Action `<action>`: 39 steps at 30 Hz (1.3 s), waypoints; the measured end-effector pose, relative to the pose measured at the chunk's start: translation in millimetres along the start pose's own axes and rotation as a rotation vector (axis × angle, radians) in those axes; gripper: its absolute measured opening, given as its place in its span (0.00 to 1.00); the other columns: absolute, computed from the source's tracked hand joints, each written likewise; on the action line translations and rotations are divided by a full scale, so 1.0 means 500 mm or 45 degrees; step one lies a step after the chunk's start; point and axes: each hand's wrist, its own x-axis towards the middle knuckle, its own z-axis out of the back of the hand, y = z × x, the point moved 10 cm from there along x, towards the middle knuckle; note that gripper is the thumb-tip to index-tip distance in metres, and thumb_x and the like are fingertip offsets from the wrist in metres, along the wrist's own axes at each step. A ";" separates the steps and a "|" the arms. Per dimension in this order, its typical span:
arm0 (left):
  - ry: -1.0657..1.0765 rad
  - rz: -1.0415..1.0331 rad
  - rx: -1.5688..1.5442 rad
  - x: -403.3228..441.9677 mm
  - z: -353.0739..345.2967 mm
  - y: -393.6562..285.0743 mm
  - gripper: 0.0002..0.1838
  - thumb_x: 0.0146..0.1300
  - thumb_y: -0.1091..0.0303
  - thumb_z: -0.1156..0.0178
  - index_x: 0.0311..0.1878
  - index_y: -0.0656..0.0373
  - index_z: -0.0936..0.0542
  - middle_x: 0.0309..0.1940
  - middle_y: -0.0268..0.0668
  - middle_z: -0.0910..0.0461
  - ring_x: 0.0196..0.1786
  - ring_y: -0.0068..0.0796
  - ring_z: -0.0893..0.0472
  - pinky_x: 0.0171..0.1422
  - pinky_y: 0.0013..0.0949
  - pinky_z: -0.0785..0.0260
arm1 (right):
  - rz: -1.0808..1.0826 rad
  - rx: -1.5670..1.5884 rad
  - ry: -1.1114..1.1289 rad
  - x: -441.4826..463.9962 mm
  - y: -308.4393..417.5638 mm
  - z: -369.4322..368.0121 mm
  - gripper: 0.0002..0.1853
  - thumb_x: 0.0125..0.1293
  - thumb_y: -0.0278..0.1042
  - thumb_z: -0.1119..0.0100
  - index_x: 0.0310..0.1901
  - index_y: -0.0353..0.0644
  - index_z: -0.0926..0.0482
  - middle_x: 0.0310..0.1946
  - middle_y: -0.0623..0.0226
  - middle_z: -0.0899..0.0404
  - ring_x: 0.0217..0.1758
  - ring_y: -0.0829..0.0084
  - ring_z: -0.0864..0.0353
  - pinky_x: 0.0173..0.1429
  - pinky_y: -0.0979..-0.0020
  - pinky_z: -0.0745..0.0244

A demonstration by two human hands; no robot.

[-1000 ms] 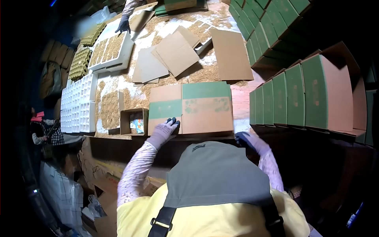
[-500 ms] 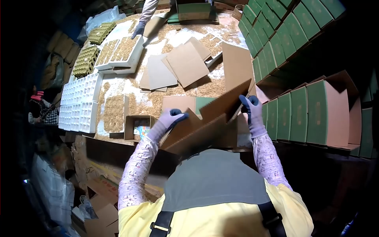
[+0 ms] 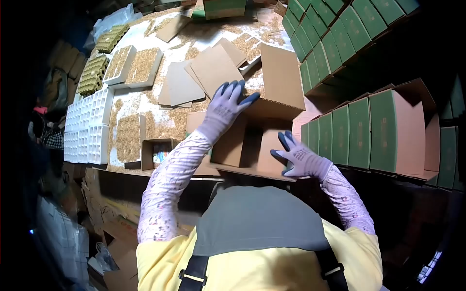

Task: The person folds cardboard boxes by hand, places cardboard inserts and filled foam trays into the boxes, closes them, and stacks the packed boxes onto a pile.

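Note:
An opened cardboard box (image 3: 264, 145) stands at the table's front edge, its brown inside facing up and its far panel raised. My gloved left hand (image 3: 224, 110) is at the box's far left side, fingers spread and pointing away from me. At the near right part of the box is my gloved right hand (image 3: 298, 157), its fingers apart over the inner panel. Neither hand grips anything. Beyond the box lie loose cardboard sheets (image 3: 213, 68) and a grey sheet (image 3: 183, 82).
Green boxes (image 3: 359, 131) stand in a row at the right, with more stacked (image 3: 335, 43) behind. On the left are white trays (image 3: 87, 126), yellowish egg trays (image 3: 92, 75) and filled white trays (image 3: 143, 65). A small open box (image 3: 158, 150) sits left of my left arm.
The folded cardboard has been opened out into a box with its inside showing. My left hand has moved up and away, my right hand down. The other person's hand has left the view.

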 end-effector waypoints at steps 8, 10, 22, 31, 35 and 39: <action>0.718 0.430 -0.318 -0.039 -0.015 0.014 0.61 0.42 0.59 0.23 0.79 0.38 0.49 0.62 0.47 0.30 0.59 0.45 0.24 0.64 0.44 0.31 | -0.064 0.117 -0.086 -0.089 0.000 -0.025 0.40 0.48 0.42 0.29 0.67 0.53 0.29 0.74 0.41 0.48 0.77 0.41 0.48 0.78 0.53 0.47; 0.548 0.327 -0.173 -0.022 0.009 0.002 0.61 0.40 0.57 0.22 0.78 0.39 0.47 0.66 0.48 0.34 0.64 0.47 0.28 0.69 0.46 0.35 | -0.114 0.151 -0.034 -0.108 0.009 -0.014 0.43 0.48 0.46 0.27 0.69 0.54 0.32 0.75 0.41 0.50 0.77 0.40 0.49 0.78 0.52 0.46; 0.891 0.827 -1.233 -0.089 0.005 -0.065 0.60 0.54 0.45 0.29 0.78 0.62 0.55 0.62 0.59 0.29 0.66 0.56 0.28 0.69 0.47 0.35 | -0.820 1.621 -1.241 -0.070 -0.157 -0.131 0.34 0.64 0.28 0.35 0.70 0.41 0.37 0.47 0.59 0.24 0.46 0.72 0.19 0.49 0.73 0.23; -0.021 1.740 -2.055 -0.305 -0.068 -0.069 0.39 0.62 0.57 0.35 0.71 0.64 0.39 0.60 0.53 0.28 0.63 0.41 0.26 0.69 0.48 0.34 | -0.262 1.621 -1.244 0.021 -0.038 -0.059 0.27 0.61 0.44 0.33 0.61 0.46 0.26 0.49 0.61 0.19 0.48 0.63 0.19 0.54 0.63 0.24; 1.148 0.579 -1.352 -0.437 -0.188 -0.262 0.15 0.63 0.62 0.37 0.51 0.56 0.18 0.38 0.38 0.16 0.40 0.37 0.16 0.48 0.39 0.22 | 0.169 -0.154 -0.620 0.126 0.118 0.117 0.10 0.57 0.44 0.35 0.34 0.50 0.23 0.23 0.66 0.23 0.30 0.62 0.21 0.42 0.64 0.27; -0.125 0.555 -0.766 -0.232 0.169 -0.007 0.21 0.53 0.66 0.30 0.51 0.58 0.20 0.47 0.46 0.18 0.48 0.53 0.19 0.52 0.46 0.24 | 0.367 -0.191 -0.302 0.113 0.121 -0.036 0.11 0.62 0.47 0.40 0.34 0.49 0.23 0.27 0.69 0.21 0.39 0.67 0.19 0.61 0.59 0.30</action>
